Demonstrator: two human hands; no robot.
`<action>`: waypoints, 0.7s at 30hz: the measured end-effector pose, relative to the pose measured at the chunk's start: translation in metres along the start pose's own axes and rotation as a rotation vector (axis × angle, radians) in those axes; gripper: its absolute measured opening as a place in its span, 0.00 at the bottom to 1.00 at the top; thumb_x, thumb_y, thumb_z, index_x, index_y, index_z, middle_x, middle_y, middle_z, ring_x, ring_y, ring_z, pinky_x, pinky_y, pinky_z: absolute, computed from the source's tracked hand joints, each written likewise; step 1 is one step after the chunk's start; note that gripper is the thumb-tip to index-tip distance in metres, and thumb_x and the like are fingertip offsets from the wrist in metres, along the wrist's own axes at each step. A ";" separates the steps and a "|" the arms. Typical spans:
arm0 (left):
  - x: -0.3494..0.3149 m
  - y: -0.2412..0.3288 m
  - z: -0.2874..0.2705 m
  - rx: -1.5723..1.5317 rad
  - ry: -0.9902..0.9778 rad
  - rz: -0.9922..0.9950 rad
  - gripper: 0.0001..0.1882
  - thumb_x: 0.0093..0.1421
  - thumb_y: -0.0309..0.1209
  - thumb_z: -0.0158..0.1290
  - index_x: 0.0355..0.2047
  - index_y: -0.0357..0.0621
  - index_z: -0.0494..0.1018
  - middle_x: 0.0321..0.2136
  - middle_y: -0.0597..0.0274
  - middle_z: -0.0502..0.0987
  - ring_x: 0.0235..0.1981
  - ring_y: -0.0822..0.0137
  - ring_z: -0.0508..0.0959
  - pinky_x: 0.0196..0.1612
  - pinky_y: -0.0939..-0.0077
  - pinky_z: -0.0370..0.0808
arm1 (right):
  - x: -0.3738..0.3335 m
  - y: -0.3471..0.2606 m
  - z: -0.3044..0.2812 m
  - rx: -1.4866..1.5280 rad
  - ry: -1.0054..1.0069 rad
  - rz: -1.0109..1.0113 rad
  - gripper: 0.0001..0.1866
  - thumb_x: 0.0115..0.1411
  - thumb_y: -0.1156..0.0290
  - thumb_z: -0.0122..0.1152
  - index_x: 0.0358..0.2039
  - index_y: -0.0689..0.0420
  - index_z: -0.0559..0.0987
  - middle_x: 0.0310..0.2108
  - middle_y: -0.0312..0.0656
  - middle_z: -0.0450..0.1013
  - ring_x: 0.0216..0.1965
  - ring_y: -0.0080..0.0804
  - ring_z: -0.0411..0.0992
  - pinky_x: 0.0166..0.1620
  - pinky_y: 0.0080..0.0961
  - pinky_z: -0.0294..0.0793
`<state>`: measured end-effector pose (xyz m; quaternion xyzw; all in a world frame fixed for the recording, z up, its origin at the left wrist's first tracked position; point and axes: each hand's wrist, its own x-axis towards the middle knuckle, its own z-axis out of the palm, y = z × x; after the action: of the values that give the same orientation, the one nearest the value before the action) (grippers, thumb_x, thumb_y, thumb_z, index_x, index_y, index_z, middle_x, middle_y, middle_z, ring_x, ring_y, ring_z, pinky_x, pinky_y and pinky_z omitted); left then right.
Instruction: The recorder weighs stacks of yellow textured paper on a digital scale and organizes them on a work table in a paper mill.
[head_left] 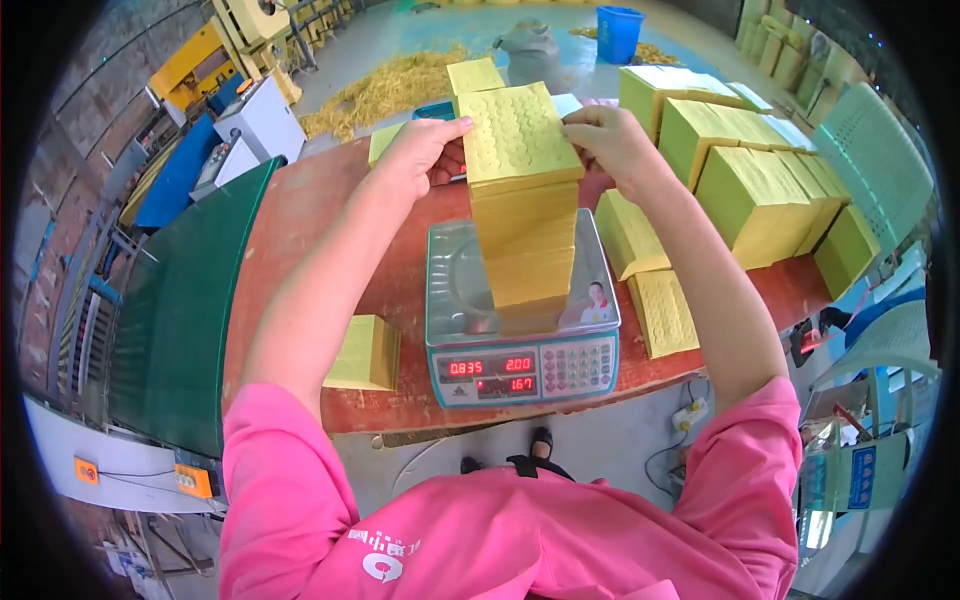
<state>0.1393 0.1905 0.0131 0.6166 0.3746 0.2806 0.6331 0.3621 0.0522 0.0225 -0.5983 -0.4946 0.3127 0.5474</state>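
A tall stack of yellow paper [525, 225] with round punched patterns on its top sheet stands on the metal pan of a digital scale [525, 368], whose red display is lit. At the stack's far left corner, my left hand [425, 155] grips the upper edge, thumb on top and fingers curled lower down. My right hand [612, 148] pinches the opposite upper edge at the far right; part of its fingers is hidden. Just right of the scale lie another yellow paper block [630, 235] and a flat patterned bundle [665, 312]. One small block [365, 352] sits to its left.
The red table [310, 240] carries rows of yellow paper blocks [765, 195] at the right. A green board [200, 310] borders its left side. Beyond it are a pile of yellow scraps [390, 90], a grey sack [528, 50] and a blue bin [620, 35].
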 end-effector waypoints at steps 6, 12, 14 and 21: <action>-0.010 -0.001 0.002 -0.024 -0.015 -0.008 0.12 0.60 0.42 0.56 0.29 0.47 0.78 0.25 0.63 0.81 0.19 0.74 0.74 0.21 0.79 0.65 | -0.009 -0.008 0.004 -0.082 0.011 -0.013 0.11 0.58 0.72 0.59 0.38 0.67 0.80 0.26 0.39 0.74 0.24 0.22 0.72 0.26 0.19 0.71; -0.011 -0.009 -0.003 0.047 -0.012 -0.004 0.13 0.61 0.42 0.55 0.28 0.46 0.76 0.24 0.63 0.80 0.19 0.72 0.75 0.22 0.78 0.66 | -0.011 -0.001 0.009 -0.096 0.030 -0.045 0.11 0.58 0.73 0.59 0.38 0.67 0.80 0.26 0.40 0.75 0.24 0.23 0.72 0.27 0.21 0.72; -0.014 -0.012 0.000 0.028 0.016 0.055 0.12 0.62 0.41 0.54 0.28 0.46 0.75 0.23 0.62 0.79 0.18 0.72 0.74 0.20 0.78 0.66 | -0.010 0.006 0.010 -0.112 0.048 -0.066 0.11 0.56 0.73 0.60 0.37 0.68 0.80 0.27 0.42 0.77 0.25 0.24 0.73 0.28 0.22 0.74; -0.022 -0.023 0.021 0.216 0.172 0.182 0.14 0.66 0.41 0.50 0.27 0.46 0.73 0.18 0.68 0.73 0.14 0.76 0.69 0.16 0.79 0.63 | -0.011 0.025 0.011 -0.305 0.179 -0.216 0.14 0.57 0.67 0.59 0.40 0.62 0.81 0.31 0.47 0.79 0.32 0.33 0.77 0.39 0.27 0.75</action>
<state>0.1417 0.1583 -0.0080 0.6861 0.3979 0.3466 0.5007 0.3546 0.0477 -0.0060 -0.6431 -0.5470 0.1194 0.5225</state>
